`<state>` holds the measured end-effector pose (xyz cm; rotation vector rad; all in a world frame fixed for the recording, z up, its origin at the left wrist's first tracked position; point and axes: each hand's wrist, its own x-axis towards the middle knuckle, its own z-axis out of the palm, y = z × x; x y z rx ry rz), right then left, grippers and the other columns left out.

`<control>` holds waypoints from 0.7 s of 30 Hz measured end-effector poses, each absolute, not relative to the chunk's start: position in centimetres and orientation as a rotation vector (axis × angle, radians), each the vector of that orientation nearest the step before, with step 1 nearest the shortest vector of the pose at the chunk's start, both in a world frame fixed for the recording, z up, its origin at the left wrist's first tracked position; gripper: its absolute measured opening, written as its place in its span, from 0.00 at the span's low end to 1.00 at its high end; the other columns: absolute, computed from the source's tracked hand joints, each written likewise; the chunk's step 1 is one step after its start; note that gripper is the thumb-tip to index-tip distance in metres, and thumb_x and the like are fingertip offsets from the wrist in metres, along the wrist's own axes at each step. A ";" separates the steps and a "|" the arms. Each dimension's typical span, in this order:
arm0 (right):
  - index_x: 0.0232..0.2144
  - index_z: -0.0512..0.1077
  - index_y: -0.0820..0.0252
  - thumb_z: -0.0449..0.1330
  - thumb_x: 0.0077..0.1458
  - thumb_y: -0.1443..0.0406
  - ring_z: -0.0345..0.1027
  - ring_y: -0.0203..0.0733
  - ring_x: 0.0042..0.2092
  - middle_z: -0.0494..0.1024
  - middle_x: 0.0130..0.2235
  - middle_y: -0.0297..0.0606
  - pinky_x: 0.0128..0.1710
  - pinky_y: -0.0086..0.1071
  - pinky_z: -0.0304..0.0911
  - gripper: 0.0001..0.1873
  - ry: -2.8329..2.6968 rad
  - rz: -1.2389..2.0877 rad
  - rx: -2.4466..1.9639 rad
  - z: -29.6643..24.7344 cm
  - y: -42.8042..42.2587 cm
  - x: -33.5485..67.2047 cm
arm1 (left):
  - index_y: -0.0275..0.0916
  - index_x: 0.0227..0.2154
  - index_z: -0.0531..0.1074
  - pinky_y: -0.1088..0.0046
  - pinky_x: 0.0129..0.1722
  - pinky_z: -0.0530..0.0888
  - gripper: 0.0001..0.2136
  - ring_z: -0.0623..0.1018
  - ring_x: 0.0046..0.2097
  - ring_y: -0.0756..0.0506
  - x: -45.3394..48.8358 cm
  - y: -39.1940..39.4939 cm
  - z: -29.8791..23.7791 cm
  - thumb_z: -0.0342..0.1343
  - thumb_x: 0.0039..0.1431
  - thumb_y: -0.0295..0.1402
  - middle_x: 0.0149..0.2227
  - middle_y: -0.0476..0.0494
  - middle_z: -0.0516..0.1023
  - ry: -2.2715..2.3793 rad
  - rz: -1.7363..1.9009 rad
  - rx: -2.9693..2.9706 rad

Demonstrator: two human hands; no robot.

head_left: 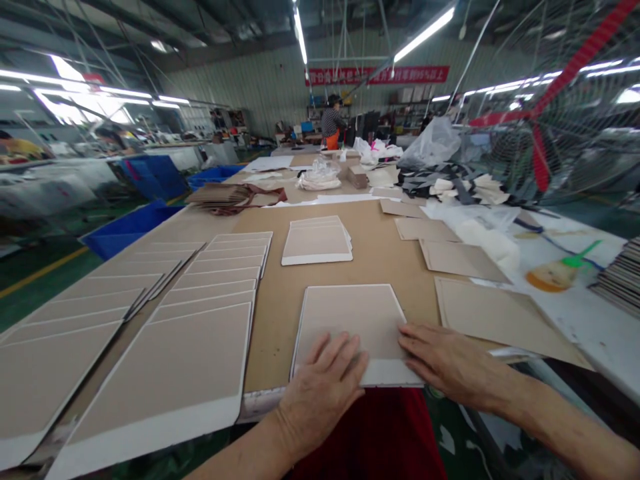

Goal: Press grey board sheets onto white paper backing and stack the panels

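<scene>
A beige panel with pale edges [350,313] lies flat before me at the table's front edge, with another layer showing under its left side. My left hand [325,380] rests on its lower left part, fingers stretched out over the surface. Along the panel's right edge lies my right hand [440,360], fingers extended and touching the side. Just beyond is a small stack of similar panels [317,241]. To the left, overlapping rows of beige panels [185,353] run away from me. Plain beige pieces [500,313] overlap in a row on the right.
A brush with a green handle sits in a glue dish [553,275] on the right. Dark strips [455,183] and a plastic bag [433,143] lie farther back. A fan [537,113] stands at right, blue bins [130,227] at left. A person [331,123] stands far off.
</scene>
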<state>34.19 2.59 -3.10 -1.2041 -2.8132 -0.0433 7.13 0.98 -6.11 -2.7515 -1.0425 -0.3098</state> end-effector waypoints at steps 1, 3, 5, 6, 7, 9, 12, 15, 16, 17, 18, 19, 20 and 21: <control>0.46 0.72 0.65 0.54 0.60 0.71 0.70 0.50 0.50 0.74 0.49 0.50 0.52 0.43 0.67 0.12 -2.870 -0.076 -1.190 -2.7 2.7 33.9 | 0.47 0.59 0.62 0.59 0.63 0.55 0.19 0.63 0.62 0.41 7.1 0.9 -6.1 0.46 0.68 0.43 0.61 0.45 0.67 -1.059 -0.329 -2.746; 0.43 0.72 0.63 0.55 0.58 0.72 0.71 0.48 0.45 0.76 0.43 0.46 0.48 0.41 0.69 0.11 -2.948 -0.136 -1.176 -2.0 2.9 33.4 | 0.49 0.57 0.64 0.60 0.58 0.60 0.19 0.68 0.56 0.42 7.1 0.7 -6.2 0.51 0.65 0.43 0.55 0.46 0.71 -1.111 -0.363 -2.733; 0.42 0.71 0.62 0.55 0.56 0.74 0.72 0.47 0.40 0.75 0.39 0.42 0.43 0.40 0.70 0.12 -2.984 -0.189 -1.160 -1.6 3.0 33.0 | 0.49 0.56 0.65 0.62 0.53 0.62 0.19 0.70 0.50 0.42 7.1 0.6 -6.4 0.55 0.64 0.40 0.50 0.48 0.73 -1.107 -0.378 -2.727; 0.43 0.71 0.62 0.56 0.54 0.75 0.72 0.47 0.39 0.75 0.38 0.42 0.41 0.39 0.71 0.13 -2.988 -0.216 -1.153 -1.6 3.0 32.7 | 0.49 0.56 0.65 0.62 0.51 0.63 0.18 0.70 0.48 0.43 7.1 0.6 -6.5 0.56 0.63 0.39 0.48 0.49 0.74 -1.080 -0.395 -2.722; 0.43 0.70 0.63 0.57 0.53 0.75 0.72 0.47 0.38 0.75 0.38 0.42 0.40 0.39 0.71 0.15 -2.990 -0.243 -1.146 -1.6 3.0 32.5 | 0.48 0.55 0.66 0.63 0.49 0.62 0.18 0.70 0.46 0.44 7.0 0.6 -6.7 0.57 0.63 0.38 0.46 0.49 0.74 -1.043 -0.429 -2.709; 0.44 0.70 0.65 0.58 0.50 0.77 0.71 0.48 0.38 0.75 0.39 0.44 0.39 0.39 0.70 0.18 -2.995 -0.303 -1.143 -1.7 3.0 32.1 | 0.45 0.53 0.67 0.64 0.47 0.61 0.19 0.70 0.43 0.44 7.0 0.8 -7.2 0.59 0.61 0.37 0.42 0.49 0.75 -0.961 -0.520 -2.678; 0.42 0.71 0.67 0.59 0.47 0.77 0.71 0.51 0.37 0.74 0.37 0.45 0.35 0.41 0.70 0.17 -2.991 -0.386 -1.164 -2.1 2.7 31.6 | 0.42 0.51 0.69 0.63 0.47 0.59 0.19 0.69 0.41 0.45 6.9 1.1 -7.9 0.62 0.58 0.37 0.38 0.50 0.75 -0.879 -0.636 -2.641; 0.37 0.71 0.66 0.59 0.46 0.77 0.70 0.52 0.35 0.73 0.35 0.45 0.31 0.42 0.69 0.13 -2.981 -0.453 -1.177 -2.5 2.3 31.3 | 0.41 0.51 0.69 0.61 0.49 0.57 0.18 0.68 0.41 0.45 6.9 1.2 -8.2 0.62 0.59 0.37 0.37 0.50 0.75 -0.870 -0.645 -2.644; 0.36 0.70 0.65 0.58 0.47 0.77 0.69 0.52 0.34 0.73 0.34 0.44 0.30 0.42 0.68 0.12 -2.976 -0.468 -1.175 -2.7 2.2 31.3 | 0.42 0.51 0.69 0.61 0.50 0.56 0.18 0.68 0.41 0.45 6.9 1.3 -8.3 0.61 0.59 0.37 0.37 0.50 0.75 -0.865 -0.646 -2.643; 0.36 0.70 0.64 0.58 0.48 0.77 0.69 0.51 0.34 0.73 0.33 0.43 0.29 0.41 0.68 0.11 -2.971 -0.479 -1.174 -2.8 2.1 31.4 | 0.41 0.52 0.68 0.61 0.50 0.56 0.18 0.68 0.41 0.45 6.9 1.3 -8.3 0.61 0.60 0.37 0.37 0.50 0.75 -0.857 -0.653 -2.640; 0.35 0.70 0.63 0.57 0.49 0.77 0.69 0.50 0.33 0.72 0.33 0.42 0.28 0.40 0.67 0.10 -2.963 -0.487 -1.173 -2.9 2.1 31.4 | 0.41 0.51 0.69 0.61 0.50 0.56 0.18 0.68 0.41 0.45 6.9 1.3 -8.3 0.61 0.60 0.37 0.37 0.51 0.75 -0.845 -0.664 -2.635; 0.34 0.70 0.62 0.57 0.50 0.77 0.69 0.49 0.32 0.72 0.32 0.41 0.27 0.39 0.66 0.10 -2.956 -0.495 -1.176 -3.0 2.2 31.5 | 0.41 0.51 0.69 0.61 0.49 0.56 0.17 0.68 0.40 0.45 6.9 1.3 -8.3 0.61 0.60 0.37 0.36 0.51 0.74 -0.833 -0.680 -2.627; 0.34 0.69 0.61 0.57 0.51 0.77 0.68 0.49 0.32 0.72 0.32 0.40 0.27 0.38 0.66 0.10 -2.941 -0.500 -1.181 -3.1 2.2 31.6 | 0.40 0.51 0.69 0.61 0.49 0.57 0.17 0.68 0.40 0.46 6.9 1.3 -8.3 0.60 0.60 0.37 0.36 0.51 0.74 -0.821 -0.696 -2.618; 0.34 0.69 0.60 0.57 0.52 0.77 0.68 0.48 0.32 0.72 0.32 0.39 0.28 0.38 0.66 0.10 -2.916 -0.496 -1.186 -3.3 2.3 31.8 | 0.40 0.50 0.70 0.61 0.48 0.57 0.16 0.68 0.39 0.46 6.9 1.4 -8.3 0.60 0.60 0.37 0.35 0.51 0.74 -0.813 -0.706 -2.610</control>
